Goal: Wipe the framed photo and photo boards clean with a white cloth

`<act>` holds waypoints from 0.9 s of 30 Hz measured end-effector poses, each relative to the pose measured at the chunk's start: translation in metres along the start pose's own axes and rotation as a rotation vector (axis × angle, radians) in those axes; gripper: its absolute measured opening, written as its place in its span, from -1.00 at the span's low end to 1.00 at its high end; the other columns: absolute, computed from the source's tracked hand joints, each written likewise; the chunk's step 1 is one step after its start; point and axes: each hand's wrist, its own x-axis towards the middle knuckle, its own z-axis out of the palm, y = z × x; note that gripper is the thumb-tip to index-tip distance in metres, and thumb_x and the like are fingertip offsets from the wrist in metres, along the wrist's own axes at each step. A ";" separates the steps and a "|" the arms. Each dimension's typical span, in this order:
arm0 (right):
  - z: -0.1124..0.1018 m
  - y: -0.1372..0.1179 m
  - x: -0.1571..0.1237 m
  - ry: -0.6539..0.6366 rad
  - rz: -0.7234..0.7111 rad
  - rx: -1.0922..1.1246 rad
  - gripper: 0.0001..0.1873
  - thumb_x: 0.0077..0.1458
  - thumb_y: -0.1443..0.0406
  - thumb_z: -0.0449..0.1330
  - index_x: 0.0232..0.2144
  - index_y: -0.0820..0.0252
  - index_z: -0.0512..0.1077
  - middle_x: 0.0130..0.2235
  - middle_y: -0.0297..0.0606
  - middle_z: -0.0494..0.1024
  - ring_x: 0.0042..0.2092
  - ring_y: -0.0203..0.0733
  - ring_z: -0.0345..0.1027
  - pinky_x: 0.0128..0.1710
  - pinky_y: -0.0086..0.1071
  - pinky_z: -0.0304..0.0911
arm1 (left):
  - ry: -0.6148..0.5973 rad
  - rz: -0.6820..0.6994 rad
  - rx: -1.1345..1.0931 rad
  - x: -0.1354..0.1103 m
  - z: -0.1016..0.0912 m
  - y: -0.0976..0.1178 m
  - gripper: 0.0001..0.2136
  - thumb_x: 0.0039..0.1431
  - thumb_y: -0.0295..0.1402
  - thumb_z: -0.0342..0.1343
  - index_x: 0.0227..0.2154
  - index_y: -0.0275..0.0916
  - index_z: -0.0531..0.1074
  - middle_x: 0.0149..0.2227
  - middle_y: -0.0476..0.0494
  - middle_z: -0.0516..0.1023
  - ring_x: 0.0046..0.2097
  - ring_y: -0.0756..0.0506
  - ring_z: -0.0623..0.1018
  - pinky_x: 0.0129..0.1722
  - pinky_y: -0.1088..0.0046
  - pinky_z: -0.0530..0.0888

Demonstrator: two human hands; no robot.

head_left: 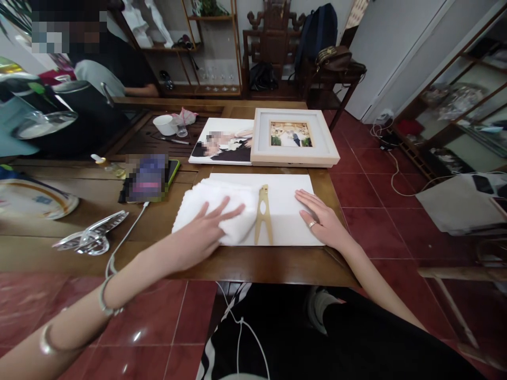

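Note:
My left hand (209, 227) lies with fingers spread on a folded white fluffy cloth (194, 203). Beneath the cloth is a white flat board (285, 206), its left part covered. My right hand (317, 216), wearing a ring, rests flat on the board's right side with its fingers stretched out. Between the two hands a beige two-legged tool (263, 214) with an oval opening lies on the board, its legs toward me. Neither hand touches it.
Behind the board lie a framed wedding photo (291, 153) and a photo panel (202, 150). To the left are a phone (148, 177) with a cable, a dropper bottle (113, 168), a silver butterfly ornament (93, 237) and a white cup (165, 125). A person (114, 58) sits across the table.

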 end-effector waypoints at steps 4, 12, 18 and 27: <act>0.001 0.001 0.000 0.006 -0.001 0.001 -0.53 0.28 0.22 0.00 0.22 0.04 0.25 0.26 -0.21 0.31 0.33 -0.09 0.06 0.32 0.03 0.00 | 0.024 -0.059 -0.067 0.027 -0.007 -0.038 -0.67 0.09 -0.60 -0.12 -0.20 -0.28 0.50 0.39 -0.12 -0.10 0.38 -0.41 -0.15 0.20 -0.31 0.08; 0.000 0.002 -0.001 0.002 -0.004 0.014 -0.53 0.28 0.21 0.01 0.23 -0.01 0.23 0.26 -0.26 0.30 0.33 -0.09 0.05 0.33 0.05 -0.03 | 0.043 -0.160 -0.048 0.057 -0.031 -0.062 -0.78 -0.02 -0.52 -0.07 -0.33 -0.26 0.43 -0.15 -0.24 0.53 0.01 -0.26 0.48 -0.03 0.25 0.45; -0.001 0.001 -0.001 0.000 -0.007 0.012 -0.52 0.28 0.21 0.01 0.23 0.00 0.22 0.27 -0.24 0.29 0.33 -0.09 0.05 0.33 0.05 -0.04 | 0.036 -0.053 -0.074 0.102 -0.060 -0.045 -0.79 0.00 -0.53 -0.09 -0.35 -0.29 0.42 -0.22 -0.23 0.49 -0.08 -0.21 0.48 -0.08 0.33 0.42; -0.001 0.002 -0.001 0.001 -0.019 0.004 -0.52 0.28 0.22 0.01 0.23 -0.01 0.22 0.27 -0.22 0.29 0.33 -0.09 0.06 0.33 0.09 -0.05 | 0.069 -0.104 -0.075 0.115 -0.050 -0.039 -0.84 0.03 -0.51 -0.07 -0.37 -0.27 0.40 -0.22 -0.23 0.49 -0.11 -0.20 0.48 -0.13 0.33 0.42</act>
